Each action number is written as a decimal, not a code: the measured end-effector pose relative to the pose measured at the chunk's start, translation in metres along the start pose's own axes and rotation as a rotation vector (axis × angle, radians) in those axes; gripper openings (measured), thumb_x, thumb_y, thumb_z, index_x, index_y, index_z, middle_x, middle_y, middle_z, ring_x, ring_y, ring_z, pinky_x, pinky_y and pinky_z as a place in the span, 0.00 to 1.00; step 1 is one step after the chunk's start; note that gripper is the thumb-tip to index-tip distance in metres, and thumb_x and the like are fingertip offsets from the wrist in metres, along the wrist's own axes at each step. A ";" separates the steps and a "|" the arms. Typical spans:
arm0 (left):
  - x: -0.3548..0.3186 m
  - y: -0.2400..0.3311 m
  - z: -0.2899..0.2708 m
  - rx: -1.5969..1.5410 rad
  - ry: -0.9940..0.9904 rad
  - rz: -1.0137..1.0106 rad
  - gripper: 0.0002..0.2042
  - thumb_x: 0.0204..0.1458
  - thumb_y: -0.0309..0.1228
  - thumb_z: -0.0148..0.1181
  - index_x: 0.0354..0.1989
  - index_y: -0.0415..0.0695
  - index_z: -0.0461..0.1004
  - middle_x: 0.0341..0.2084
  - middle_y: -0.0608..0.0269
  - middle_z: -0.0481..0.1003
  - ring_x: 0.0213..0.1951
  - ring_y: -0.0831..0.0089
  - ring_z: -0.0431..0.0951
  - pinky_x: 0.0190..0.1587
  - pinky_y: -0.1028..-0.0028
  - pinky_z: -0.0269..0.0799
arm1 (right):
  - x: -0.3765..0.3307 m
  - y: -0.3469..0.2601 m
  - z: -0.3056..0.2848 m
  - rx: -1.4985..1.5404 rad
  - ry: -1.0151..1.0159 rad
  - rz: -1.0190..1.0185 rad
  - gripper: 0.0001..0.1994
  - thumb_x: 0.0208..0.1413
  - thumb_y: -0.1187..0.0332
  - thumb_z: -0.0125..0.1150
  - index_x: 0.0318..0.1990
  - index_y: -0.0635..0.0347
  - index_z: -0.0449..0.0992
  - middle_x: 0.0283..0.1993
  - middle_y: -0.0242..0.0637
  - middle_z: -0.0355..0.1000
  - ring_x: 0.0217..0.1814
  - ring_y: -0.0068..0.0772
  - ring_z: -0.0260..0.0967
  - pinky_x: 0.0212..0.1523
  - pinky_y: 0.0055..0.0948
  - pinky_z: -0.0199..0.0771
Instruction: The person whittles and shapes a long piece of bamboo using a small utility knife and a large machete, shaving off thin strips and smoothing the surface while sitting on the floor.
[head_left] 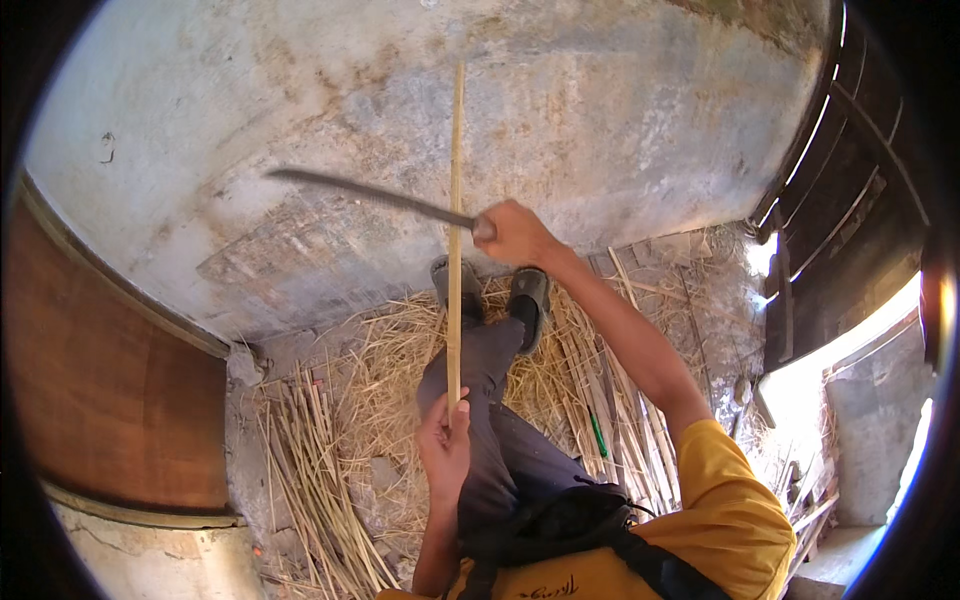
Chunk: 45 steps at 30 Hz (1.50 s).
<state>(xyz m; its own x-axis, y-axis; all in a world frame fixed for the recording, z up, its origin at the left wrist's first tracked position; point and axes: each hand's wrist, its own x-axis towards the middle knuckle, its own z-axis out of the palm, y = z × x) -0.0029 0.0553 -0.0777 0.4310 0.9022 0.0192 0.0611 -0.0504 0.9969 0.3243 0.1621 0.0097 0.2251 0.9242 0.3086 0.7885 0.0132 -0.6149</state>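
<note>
A long, thin, pale strip that looks like split bamboo [455, 330] stands lengthwise in front of me, reaching up before the wall. Its lower end is gripped in my left hand [443, 448], thumb along the strip, above my leg. My right hand [515, 235] is closed round the handle of a long machete [375, 195]. The dark, slightly blurred blade points left and crosses the strip at about mid-height. I cannot tell whether the blade touches it. Most of the handle is hidden in my fist.
A stained plaster wall [560, 140] rises ahead. Thin strips [320, 490] lie piled at left, and more strips [640, 440] at right beside a green object [598, 435]. Straw-like shavings [385, 350] cover the floor round my shoes [528, 300]. A brown wooden panel [115, 380] stands left.
</note>
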 end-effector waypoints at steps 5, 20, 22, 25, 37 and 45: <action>-0.001 -0.005 -0.001 0.027 0.003 0.021 0.15 0.71 0.35 0.58 0.59 0.39 0.79 0.19 0.81 0.64 0.16 0.92 0.58 0.19 0.82 0.50 | -0.009 0.002 0.004 -0.149 -0.047 -0.124 0.11 0.49 0.63 0.62 0.33 0.60 0.85 0.32 0.55 0.80 0.39 0.63 0.79 0.43 0.53 0.80; -0.004 0.011 -0.002 -0.079 0.018 -0.091 0.14 0.70 0.30 0.59 0.58 0.38 0.80 0.22 0.80 0.64 0.25 0.90 0.59 0.28 0.81 0.51 | 0.026 0.017 -0.003 -0.145 -0.068 -0.134 0.15 0.48 0.62 0.64 0.36 0.66 0.83 0.36 0.61 0.79 0.42 0.65 0.78 0.46 0.52 0.78; -0.003 0.015 0.002 -0.080 -0.005 -0.108 0.14 0.70 0.30 0.59 0.59 0.38 0.80 0.22 0.80 0.64 0.25 0.90 0.59 0.28 0.82 0.51 | 0.042 0.032 -0.014 -0.138 0.011 -0.061 0.15 0.49 0.61 0.63 0.38 0.63 0.84 0.36 0.60 0.79 0.42 0.65 0.78 0.45 0.54 0.77; -0.004 0.015 0.005 -0.093 -0.004 -0.105 0.15 0.70 0.31 0.59 0.60 0.38 0.79 0.22 0.81 0.63 0.24 0.91 0.58 0.26 0.82 0.50 | 0.079 0.043 -0.037 0.050 0.041 0.037 0.15 0.50 0.60 0.63 0.38 0.63 0.84 0.36 0.60 0.79 0.43 0.66 0.78 0.47 0.55 0.78; -0.004 0.021 0.000 -0.158 -0.024 -0.142 0.16 0.72 0.35 0.57 0.60 0.37 0.78 0.17 0.80 0.59 0.15 0.92 0.53 0.15 0.82 0.47 | -0.051 -0.015 0.029 -0.157 -0.034 -0.064 0.10 0.48 0.62 0.65 0.35 0.55 0.85 0.27 0.50 0.78 0.34 0.58 0.79 0.38 0.48 0.80; -0.003 0.019 -0.002 -0.154 -0.036 -0.163 0.17 0.72 0.36 0.56 0.60 0.37 0.78 0.19 0.79 0.60 0.15 0.92 0.54 0.15 0.82 0.47 | -0.049 -0.003 0.046 -0.104 0.115 -0.065 0.09 0.49 0.64 0.64 0.32 0.58 0.84 0.29 0.53 0.78 0.35 0.60 0.79 0.40 0.54 0.79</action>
<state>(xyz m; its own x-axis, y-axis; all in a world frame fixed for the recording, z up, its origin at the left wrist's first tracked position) -0.0044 0.0522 -0.0587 0.4587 0.8770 -0.1431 -0.0049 0.1635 0.9865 0.2844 0.1339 -0.0372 0.2315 0.8727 0.4299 0.8573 0.0259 -0.5142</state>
